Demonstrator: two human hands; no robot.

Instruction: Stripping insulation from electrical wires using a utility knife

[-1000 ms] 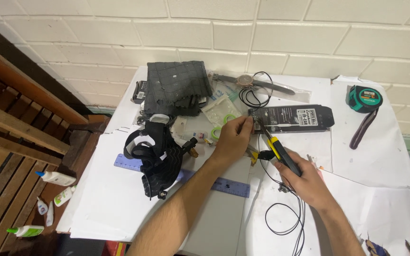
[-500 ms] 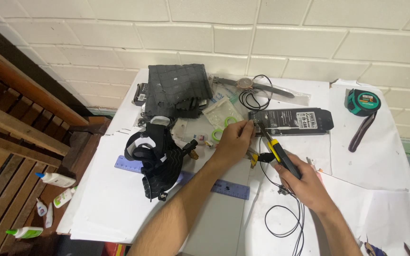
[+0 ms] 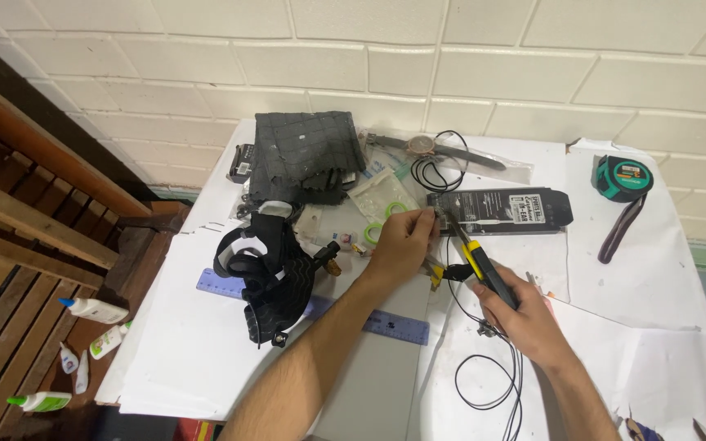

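Left hand: we are pinching the end of the thin black wire (image 3: 484,359) with our left hand (image 3: 402,243), just beside the black package (image 3: 504,211).
Right hand: our right hand (image 3: 525,314) is gripping the yellow-handled pliers (image 3: 475,260), tips apparently meeting the wire.
Risk: we are possibly nicking a fingertip or severing the wire, since fingers are crowding the tips.

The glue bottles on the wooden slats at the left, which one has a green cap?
The lowest glue bottle, at the bottom left corner, with its green cap pointing left. The biggest bottle above it has a blue cap.
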